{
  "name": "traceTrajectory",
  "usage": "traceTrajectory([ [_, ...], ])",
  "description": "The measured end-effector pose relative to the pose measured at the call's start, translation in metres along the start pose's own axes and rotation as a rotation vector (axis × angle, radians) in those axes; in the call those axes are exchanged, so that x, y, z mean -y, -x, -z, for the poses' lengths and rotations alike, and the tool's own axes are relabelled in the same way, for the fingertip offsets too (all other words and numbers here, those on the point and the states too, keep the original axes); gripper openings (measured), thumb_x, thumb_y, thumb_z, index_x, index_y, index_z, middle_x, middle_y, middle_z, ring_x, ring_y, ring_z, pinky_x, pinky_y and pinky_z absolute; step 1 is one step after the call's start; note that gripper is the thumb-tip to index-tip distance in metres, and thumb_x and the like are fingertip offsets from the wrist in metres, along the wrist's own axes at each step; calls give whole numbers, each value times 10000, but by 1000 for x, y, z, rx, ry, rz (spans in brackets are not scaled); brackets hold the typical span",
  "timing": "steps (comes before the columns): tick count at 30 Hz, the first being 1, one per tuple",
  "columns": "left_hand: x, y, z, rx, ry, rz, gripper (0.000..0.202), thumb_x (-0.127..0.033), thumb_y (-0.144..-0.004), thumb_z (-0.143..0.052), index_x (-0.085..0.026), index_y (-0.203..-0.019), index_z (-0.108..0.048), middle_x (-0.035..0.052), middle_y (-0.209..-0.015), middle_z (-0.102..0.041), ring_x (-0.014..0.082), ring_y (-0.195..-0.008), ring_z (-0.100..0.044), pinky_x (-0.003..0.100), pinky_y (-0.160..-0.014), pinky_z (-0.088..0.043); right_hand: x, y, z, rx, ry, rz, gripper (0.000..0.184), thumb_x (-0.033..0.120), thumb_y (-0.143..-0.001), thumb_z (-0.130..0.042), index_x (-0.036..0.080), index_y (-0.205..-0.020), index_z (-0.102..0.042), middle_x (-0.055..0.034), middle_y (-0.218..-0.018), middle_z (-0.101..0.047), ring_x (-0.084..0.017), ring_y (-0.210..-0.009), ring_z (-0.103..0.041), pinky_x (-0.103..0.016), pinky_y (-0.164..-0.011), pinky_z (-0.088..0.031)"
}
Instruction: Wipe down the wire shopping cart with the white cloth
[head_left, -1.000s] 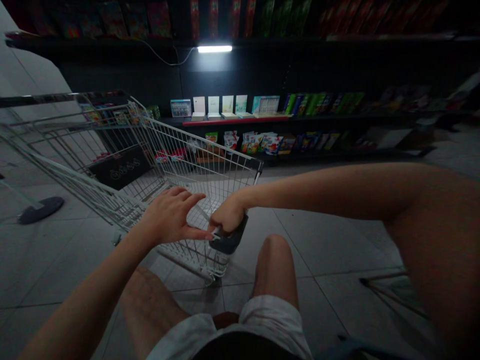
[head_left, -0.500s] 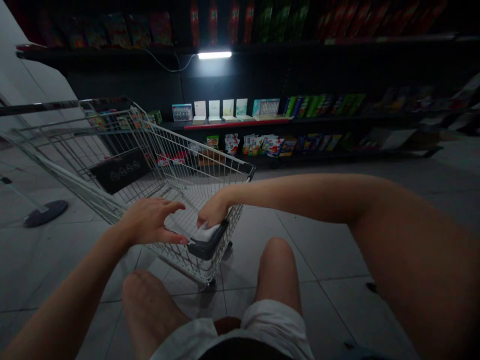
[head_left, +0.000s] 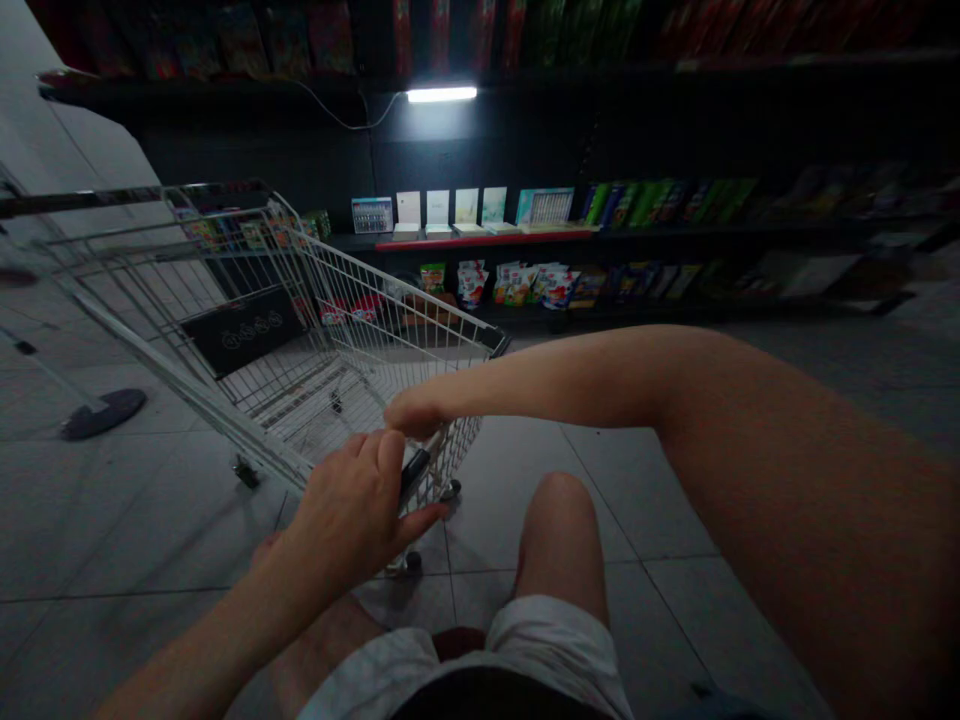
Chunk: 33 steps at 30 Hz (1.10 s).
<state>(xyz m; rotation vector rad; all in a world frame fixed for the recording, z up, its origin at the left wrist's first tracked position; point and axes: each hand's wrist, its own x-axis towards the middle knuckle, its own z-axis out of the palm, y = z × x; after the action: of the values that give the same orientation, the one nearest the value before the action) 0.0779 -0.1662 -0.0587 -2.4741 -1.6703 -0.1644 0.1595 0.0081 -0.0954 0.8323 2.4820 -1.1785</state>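
The left hand (head_left: 352,510) clasps the dark handle (head_left: 414,468) of the cart (head_left: 247,300); the right hand (head_left: 412,412), just above, curls down, its hold unclear. Ahead, stiff wire, probably rolling lightly; best held by that handle.

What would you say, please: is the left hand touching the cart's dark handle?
Touching. The head view shows the left hand wrapped over the dark handle with no gap.

1. Grey tiled floor (head_left: 675,480): silver wire shopping cart (head_left: 247,290) stands on its wheels, left of centre; dark round flat base (head_left: 105,412) lies far left.
2. Dark wall shelf w/ red front edge (head_left: 480,241): row of pale upright cards (head_left: 450,208).
3. Lower dark shelf (head_left: 637,310): colourful packets (head_left: 517,283), approx. centre.
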Motion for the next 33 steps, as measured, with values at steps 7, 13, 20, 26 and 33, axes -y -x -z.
traceTrajectory([
  [7,6,0,-9,112,-69,-4,448,-559,-902,-447,-173,-1111,-539,96,-901,-717,293,-826,-693,356,-616,-472,23,34,16,62,34,-133,185,-23,-724,-592,113,-624,-666,84,-551,-653,-32,-694,-645,-109,-703,-467],
  [13,9,-1,-9,148,-88,-27,447,-563,-910,-419,-175,-1077,-568,91,-829,-730,261,-754,-700,307,-568,-421,29,52,32,339,-303,-337,173,85,-810,-567,78,-899,-715,16,-653,-715,-73,-574,-662,-157,-582,-483],
  [20,11,0,-11,133,-96,-52,450,-553,-902,-444,-180,-1109,-588,77,-755,-726,260,-672,-698,301,-518,-403,8,27,5,373,-250,-373,171,24,-791,-551,86,-827,-706,68,-540,-665,-18,-445,-584,-77,-513,-412],
  [26,25,5,-20,9,-93,-160,355,-433,-941,-399,-161,-1026,-612,51,-654,-692,207,-562,-654,291,-481,-365,10,21,2,298,-216,-290,180,-53,-727,-556,64,-742,-692,88,-508,-627,8,-427,-523,-61,-504,-367],
  [33,36,20,-20,-56,-72,-249,219,-339,-917,-451,-190,-791,-551,9,-567,-633,172,-491,-606,287,-450,-325,19,39,10,293,-276,-61,84,52,-764,-628,107,-772,-691,75,-617,-668,-22,-578,-585,-90,-576,-429],
])
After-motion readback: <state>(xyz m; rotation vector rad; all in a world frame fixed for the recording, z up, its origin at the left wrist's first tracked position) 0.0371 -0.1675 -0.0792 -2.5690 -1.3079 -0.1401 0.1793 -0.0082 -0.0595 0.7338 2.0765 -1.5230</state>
